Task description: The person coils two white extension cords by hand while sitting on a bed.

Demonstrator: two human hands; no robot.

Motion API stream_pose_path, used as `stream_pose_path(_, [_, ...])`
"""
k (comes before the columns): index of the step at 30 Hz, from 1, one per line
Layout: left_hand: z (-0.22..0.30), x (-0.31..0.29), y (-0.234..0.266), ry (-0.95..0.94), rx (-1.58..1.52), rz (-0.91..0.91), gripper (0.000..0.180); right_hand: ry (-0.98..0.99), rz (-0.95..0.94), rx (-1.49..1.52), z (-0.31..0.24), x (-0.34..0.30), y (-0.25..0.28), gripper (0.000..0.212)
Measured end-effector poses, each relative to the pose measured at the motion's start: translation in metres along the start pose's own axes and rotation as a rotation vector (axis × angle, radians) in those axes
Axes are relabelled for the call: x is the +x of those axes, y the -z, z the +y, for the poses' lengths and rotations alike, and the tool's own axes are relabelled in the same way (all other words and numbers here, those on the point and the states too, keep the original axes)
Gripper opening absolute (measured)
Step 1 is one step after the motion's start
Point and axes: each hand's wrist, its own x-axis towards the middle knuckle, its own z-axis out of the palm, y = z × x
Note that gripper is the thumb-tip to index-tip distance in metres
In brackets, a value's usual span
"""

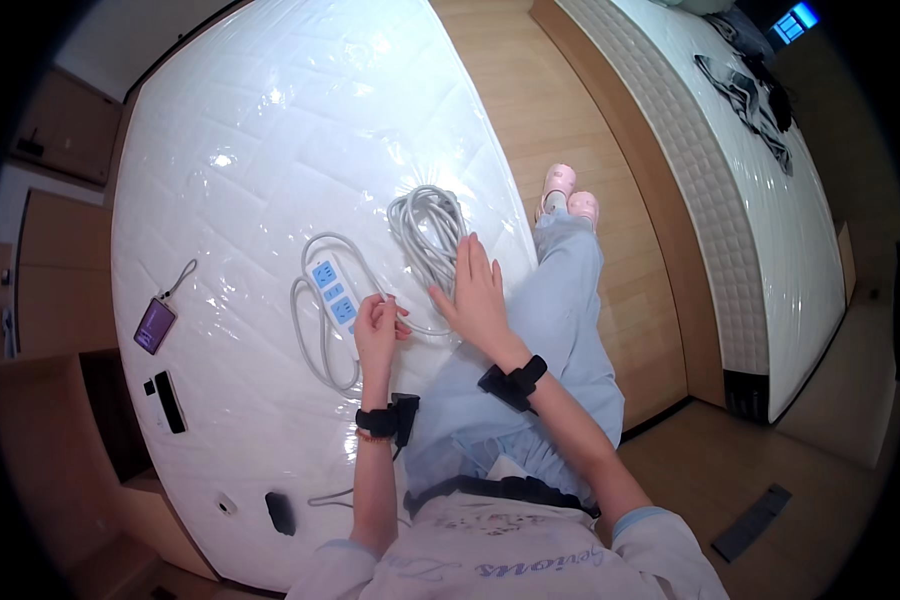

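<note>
Glossy clear film wraps the white quilted mattress [300,110] that fills the left and centre of the frame, catching bright glints. At its lower middle, the left hand's [375,332] fingers curl inward beside the grey cable; I cannot tell whether they pinch it. Right of centre, the right hand [480,305] lies along the near side of the coil [423,225], its fingers straight and almost together, thumb held apart. The coil sits at mid-frame, on the mattress. Left of it rests the power strip [334,291], with a wide loose loop of cable about it.

Judging by how things lie, most of the cable is already gathered, while the loop by the strip is left unbundled; no tie can be made out.

The cable looks smooth, round and flexible, the coil an uneven oval of overlapping strands. The strip is a hard, slim white bar with pale-blue socket faces. Farther left lies a flat, rounded purple device [155,326] with a short corded loop.
</note>
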Motion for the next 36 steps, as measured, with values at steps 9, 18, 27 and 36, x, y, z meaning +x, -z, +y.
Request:
stream_pose_path(9, [0.033,-0.015,-0.029,-0.304,0.161,-0.064,0.017,0.032,-0.158,0.038,0.012,0.0,-0.001,0.086])
stream_pose_path(18, [0.019,0.006,-0.016,-0.193,0.936,-0.153,0.022,0.028,-0.24,0.309,0.003,0.0,0.021,0.09])
stream_pose_path(27, [-0.009,-0.03,0.056,-0.097,0.887,0.429,0.024,0.053,-0.084,0.151,0.012,-0.004,-0.008,0.077])
stream_pose_path(36, [-0.042,0.004,0.109,-0.035,0.518,0.322,0.023,0.064,-0.023,0.239,0.01,-0.001,-0.009,0.057])
